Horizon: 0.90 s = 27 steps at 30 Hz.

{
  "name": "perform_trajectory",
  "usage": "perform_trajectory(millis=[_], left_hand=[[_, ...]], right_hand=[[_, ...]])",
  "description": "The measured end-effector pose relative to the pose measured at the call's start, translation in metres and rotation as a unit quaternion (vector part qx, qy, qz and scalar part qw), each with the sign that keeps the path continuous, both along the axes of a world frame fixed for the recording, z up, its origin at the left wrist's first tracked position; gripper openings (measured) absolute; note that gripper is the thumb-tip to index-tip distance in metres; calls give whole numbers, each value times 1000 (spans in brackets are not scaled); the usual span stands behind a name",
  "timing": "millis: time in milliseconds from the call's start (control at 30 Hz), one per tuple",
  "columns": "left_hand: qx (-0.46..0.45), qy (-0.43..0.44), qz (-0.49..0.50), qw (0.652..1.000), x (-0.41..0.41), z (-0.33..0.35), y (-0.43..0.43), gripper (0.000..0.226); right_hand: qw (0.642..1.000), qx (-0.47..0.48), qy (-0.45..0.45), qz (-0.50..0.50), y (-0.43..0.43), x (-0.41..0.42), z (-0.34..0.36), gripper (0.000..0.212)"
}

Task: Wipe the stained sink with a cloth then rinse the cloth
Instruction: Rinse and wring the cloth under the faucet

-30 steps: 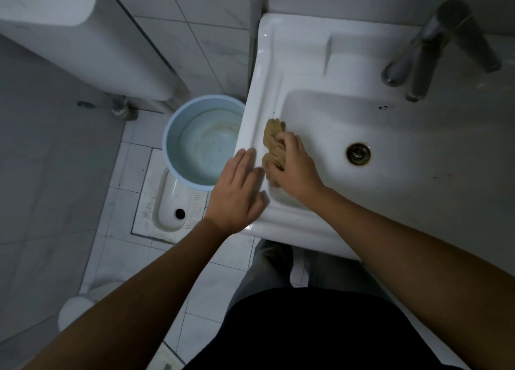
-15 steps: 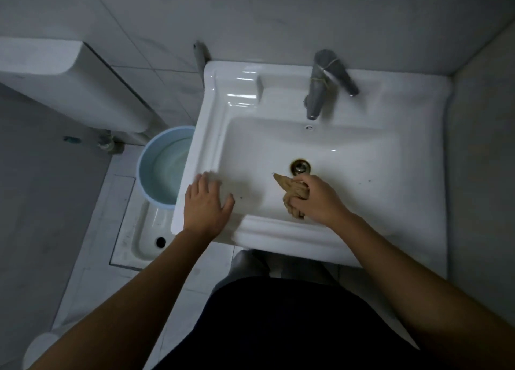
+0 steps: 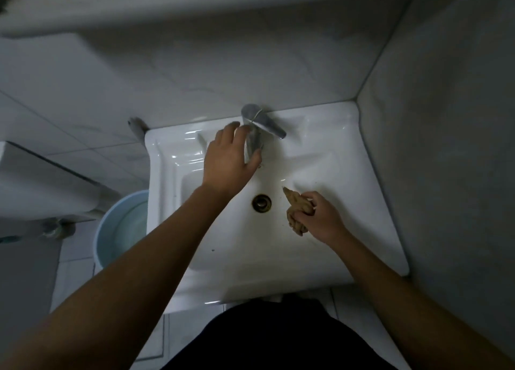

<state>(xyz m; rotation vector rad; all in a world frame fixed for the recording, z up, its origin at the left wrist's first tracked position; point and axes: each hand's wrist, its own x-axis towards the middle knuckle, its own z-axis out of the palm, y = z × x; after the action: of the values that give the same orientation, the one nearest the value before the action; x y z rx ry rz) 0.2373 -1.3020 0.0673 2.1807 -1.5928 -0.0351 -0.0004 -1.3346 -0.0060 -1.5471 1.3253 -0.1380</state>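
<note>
Tan cloth [image 3: 296, 210], bunched into a long wad, lying inside the white ceramic sink [image 3: 362, 158], just to the right of the round metal drain [image 3: 262, 202]. Its long axis runs roughly front to back. A pointed tip is aimed toward the back wall and the chrome lever tap [image 3: 264, 123], and the thicker end is toward the person. The cloth sits forward and to the right of the tap's spout, near it but not under it.

The right hand [image 3: 320, 219] grasps the cloth from its right side, fingers curled around the middle of the wad, with the forearm entering from the lower right. This hand is the only one on the cloth.

The left hand [image 3: 227, 158] is the nearer one to the tap. Its arm is stretched diagonally across the basin from the lower left, with the fingers reaching up beside the lever and the thumb below the spout, so the tap's body shows between them. Motion blur hides whether this hand has closed on the metal. No stream of water can be made out.

As a judgement, the rinse depends on carrying the cloth back and left until it is beneath the spout.

A pale blue round plastic bucket [image 3: 119, 230] stands on the floor beside the sink's left edge.
</note>
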Motion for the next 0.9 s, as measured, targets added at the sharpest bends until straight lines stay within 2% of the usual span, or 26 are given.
perform_trajectory(millis=[167,300,433,733,900], left_hand=[[0,-39,-61,997,14,-18,-40,63],[-34,-25,-37,998,13,-29,-49,63],[-56,-31,-37,997,13,-29,-61,61],[-22,-100,-37,994,17,-29,-66,60],[-2,-73,-26,997,17,-23,-66,55]], right_hand=[[998,14,-10,-56,-1,15,-8,30],[998,17,-4,-61,0,21,-19,40],[997,8,-16,-72,-1,28,-17,32],[996,11,-38,-85,0,34,-18,33],[996,1,-36,-86,-1,33,-8,28]])
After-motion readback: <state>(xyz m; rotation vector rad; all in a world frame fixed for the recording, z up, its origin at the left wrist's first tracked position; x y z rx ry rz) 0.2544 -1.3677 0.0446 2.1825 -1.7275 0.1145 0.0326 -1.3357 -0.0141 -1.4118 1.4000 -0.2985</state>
